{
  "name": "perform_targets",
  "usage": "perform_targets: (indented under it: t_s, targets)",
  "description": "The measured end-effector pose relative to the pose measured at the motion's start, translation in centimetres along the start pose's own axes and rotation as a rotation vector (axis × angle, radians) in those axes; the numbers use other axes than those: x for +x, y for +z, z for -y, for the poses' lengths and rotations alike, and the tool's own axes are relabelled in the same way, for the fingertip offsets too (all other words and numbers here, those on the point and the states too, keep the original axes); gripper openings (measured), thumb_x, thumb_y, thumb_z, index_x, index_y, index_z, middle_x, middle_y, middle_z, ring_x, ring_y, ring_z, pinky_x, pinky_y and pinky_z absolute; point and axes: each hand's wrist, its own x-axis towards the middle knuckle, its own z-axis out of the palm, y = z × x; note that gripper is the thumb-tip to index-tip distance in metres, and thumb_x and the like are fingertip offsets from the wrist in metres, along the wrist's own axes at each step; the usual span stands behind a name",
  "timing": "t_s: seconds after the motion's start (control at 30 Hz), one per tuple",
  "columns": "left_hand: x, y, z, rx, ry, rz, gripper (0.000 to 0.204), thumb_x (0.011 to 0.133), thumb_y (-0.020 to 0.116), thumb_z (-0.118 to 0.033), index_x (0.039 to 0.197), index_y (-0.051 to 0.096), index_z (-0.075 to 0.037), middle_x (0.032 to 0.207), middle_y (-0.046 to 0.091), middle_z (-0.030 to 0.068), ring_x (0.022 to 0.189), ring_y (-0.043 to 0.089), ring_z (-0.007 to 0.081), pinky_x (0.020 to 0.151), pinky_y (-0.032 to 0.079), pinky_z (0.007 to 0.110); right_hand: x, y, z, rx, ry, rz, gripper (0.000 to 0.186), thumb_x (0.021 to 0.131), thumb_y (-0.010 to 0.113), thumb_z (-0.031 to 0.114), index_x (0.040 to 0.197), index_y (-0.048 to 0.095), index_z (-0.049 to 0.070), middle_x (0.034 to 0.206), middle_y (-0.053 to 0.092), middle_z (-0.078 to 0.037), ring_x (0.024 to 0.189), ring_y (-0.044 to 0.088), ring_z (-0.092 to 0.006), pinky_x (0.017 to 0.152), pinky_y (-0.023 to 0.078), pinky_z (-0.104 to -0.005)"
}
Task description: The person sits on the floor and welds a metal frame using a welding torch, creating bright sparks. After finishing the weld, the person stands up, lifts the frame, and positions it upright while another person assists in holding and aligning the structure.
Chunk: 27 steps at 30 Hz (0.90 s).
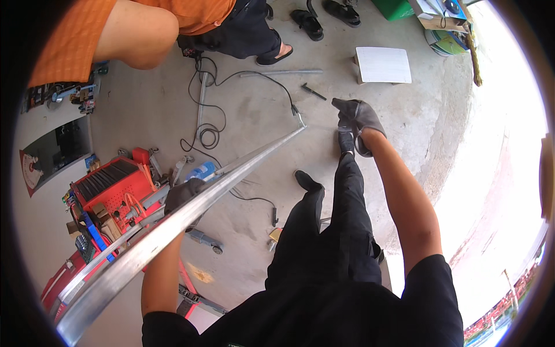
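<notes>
A long silver metal tube [173, 222] runs slantwise from the lower left up toward the middle of the floor. My left hand [184, 195], in a dark grey glove, is wrapped round it from behind, and the tube hides part of the fingers. At the tube's far end sits a small metal clamp [300, 117] on a black cable. My right hand [361, 118], also gloved, is held out above my right foot. Its fingers stretch to the left, with nothing visible in them. Beyond it a black hammer-like tool [313, 91] lies on the concrete.
At left stands a red tool cart [115, 185] with tools and boxes. Loops of black cable [211, 139] and thin metal tubes [280, 73] lie on the floor. A white-topped low stool [383, 65] is at the far right. Another person in orange [202, 17] is at the far left.
</notes>
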Motion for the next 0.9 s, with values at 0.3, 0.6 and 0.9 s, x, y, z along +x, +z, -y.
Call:
perform_targets:
  t_s: [0.3,0.6,0.9]
  targets:
    - [2.2,-4.1,-7.9,0.126,-0.128,-0.047,0.023,0.092,0.066,-0.028,0.101,0.069,-0.007,0.089,0.067,0.0073,0.066,0.06,0.0258,0.061,0.048,0.043,30.2,8.9,-14.0,-1.261,0.321,0.063,0.056,0.076,0.08,0.055,0.117,0.079,0.018,0.118,0.077,-0.012,0.112,0.073,-0.0314,0.093,0.056,-0.0423]
    - [-4.3,-6.2,-7.9,-0.125,-0.468,0.244,0.044,0.104,0.045,-0.025,0.12,0.065,0.01,0.115,0.072,0.0249,0.11,0.07,0.0421,0.1,0.056,0.059,42.4,12.2,-25.6,-1.361,0.266,0.19,0.051,0.082,0.069,0.054,0.112,0.079,0.014,0.115,0.076,-0.016,0.107,0.073,-0.0366,0.088,0.057,-0.0463]
    - [2.1,-4.8,-8.3,0.096,-0.271,0.195,0.043,0.098,0.046,-0.02,0.121,0.063,0.012,0.112,0.072,0.0283,0.113,0.068,0.053,0.099,0.056,0.063,42.7,14.5,-18.6,-1.505,-0.005,0.193,0.04,0.091,0.059,0.042,0.112,0.079,0.014,0.117,0.076,-0.015,0.112,0.072,-0.0345,0.09,0.057,-0.045]
